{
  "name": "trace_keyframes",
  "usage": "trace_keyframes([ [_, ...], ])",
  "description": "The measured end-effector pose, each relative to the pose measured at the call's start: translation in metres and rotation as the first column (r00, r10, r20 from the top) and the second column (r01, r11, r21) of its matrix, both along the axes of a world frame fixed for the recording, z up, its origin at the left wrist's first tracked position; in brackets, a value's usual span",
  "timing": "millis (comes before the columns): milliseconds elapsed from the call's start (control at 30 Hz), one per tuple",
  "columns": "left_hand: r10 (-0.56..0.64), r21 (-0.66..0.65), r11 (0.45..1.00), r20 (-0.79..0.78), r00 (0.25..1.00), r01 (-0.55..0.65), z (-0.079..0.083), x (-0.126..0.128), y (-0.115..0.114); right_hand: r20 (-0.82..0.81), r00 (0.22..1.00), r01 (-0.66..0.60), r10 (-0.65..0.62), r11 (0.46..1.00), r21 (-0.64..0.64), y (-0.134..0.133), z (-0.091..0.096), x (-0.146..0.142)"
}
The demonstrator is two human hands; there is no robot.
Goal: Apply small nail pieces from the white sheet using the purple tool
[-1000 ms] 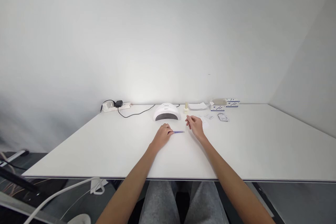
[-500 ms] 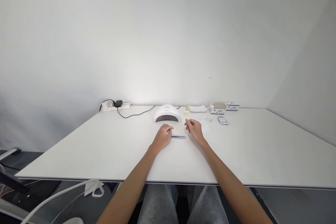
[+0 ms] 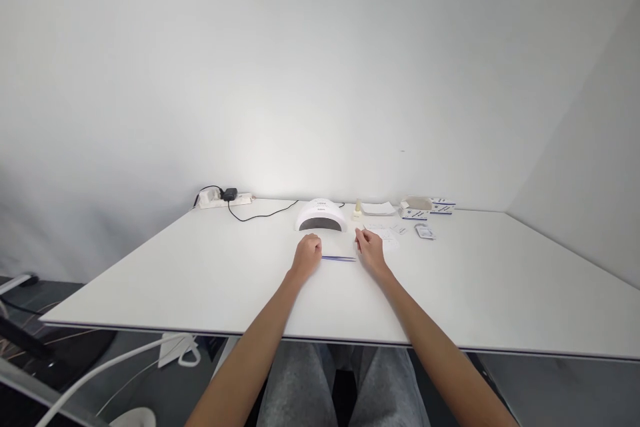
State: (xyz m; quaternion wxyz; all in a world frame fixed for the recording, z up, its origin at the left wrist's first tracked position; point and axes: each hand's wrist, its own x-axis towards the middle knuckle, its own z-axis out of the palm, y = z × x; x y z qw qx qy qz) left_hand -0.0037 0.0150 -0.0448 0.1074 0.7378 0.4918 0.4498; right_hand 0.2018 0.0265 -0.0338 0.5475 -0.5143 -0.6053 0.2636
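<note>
My left hand (image 3: 307, 253) rests on the white table in a closed fist, and nothing shows in it. Just to its right lie thin blue tweezers (image 3: 339, 258), flat between my two hands. My right hand (image 3: 370, 247) is closed with the fingers curled in; anything held there is too small or hidden to make out. Behind my left hand stands a white dome-shaped nail lamp (image 3: 321, 213), its dark opening facing me. A small bottle with a yellowish cap (image 3: 357, 211) is beyond my right hand. Beside that hand lies a printed sheet (image 3: 387, 237).
A stack of white paper (image 3: 378, 209) and blue-and-white boxes (image 3: 415, 208) stand near the wall. A small clear packet (image 3: 425, 231) lies before the boxes. At the back left, a power strip (image 3: 240, 199) holds a black adapter (image 3: 229, 195), whose cord runs toward the lamp.
My left hand's fingers have curled into a fist. My right hand has also curled slightly more. The tweezers remain between the hands; the view has shifted a little.
</note>
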Motion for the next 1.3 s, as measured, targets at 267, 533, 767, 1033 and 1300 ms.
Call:
trace_keyframes([
  [267,0.105,-0.098,0.989,-0.098,0.990,-0.114,0.003,-0.001,0.001,0.139,0.966,0.206,-0.217,0.975,0.087,-0.002,-0.013,-0.003],
  [533,0.099,-0.062,0.993,-0.083,0.992,-0.104,0.001,-0.003,0.002,0.432,0.872,0.163,-0.230,0.969,0.186,-0.004,-0.011,-0.009],
  [767,0.165,-0.075,0.979,-0.257,0.952,-0.190,0.005,-0.001,0.002,0.511,0.818,0.200,-0.265,0.963,0.180,-0.002,-0.008,-0.010],
  [1033,0.175,-0.066,0.971,-0.463,0.869,-0.231,0.011,0.006,0.019,0.547,0.789,0.204,-0.279,0.959,0.195,-0.003,-0.005,-0.011],
  [1300,0.174,-0.097,0.973,-0.275,0.946,-0.207,0.009,0.000,0.018,0.519,0.804,0.210,-0.292,0.955,0.211,0.002,-0.007,-0.008],
])
